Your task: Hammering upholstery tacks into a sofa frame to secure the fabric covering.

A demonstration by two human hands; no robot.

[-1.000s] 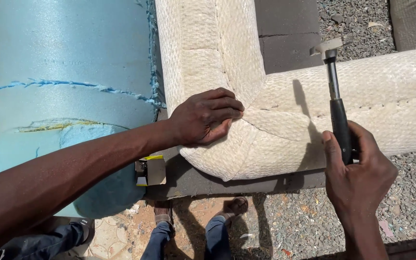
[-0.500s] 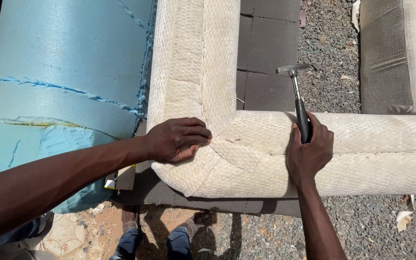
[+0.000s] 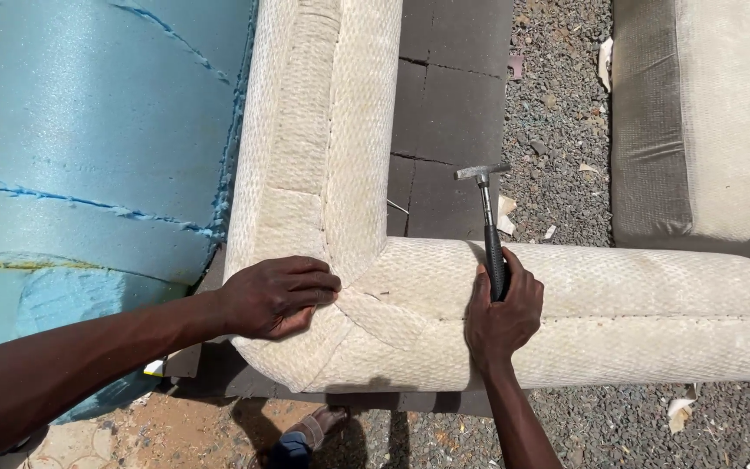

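Note:
A cream upholstered frame (image 3: 635,304) forms an L-shaped padded corner in the middle of the view. My left hand (image 3: 278,295) lies flat on the fabric at the inside of that corner, fingers pressed against the folded seam. My right hand (image 3: 502,313) is shut on the black handle of a small hammer (image 3: 488,221), whose metal head points up and away above the horizontal padded arm. The hammer head hangs over the dark backing board (image 3: 444,113) inside the frame.
A big sheet of blue foam (image 3: 88,165) fills the left. Another cream and brown upholstered piece (image 3: 696,122) lies at the upper right. Grey gravel (image 3: 557,113) covers the ground. A sandalled foot (image 3: 310,430) shows below the frame.
The view has shifted so the padded corner sits lower and more central. My right hand with the hammer has moved left along the horizontal arm, toward the corner. My left hand stays on the corner fold.

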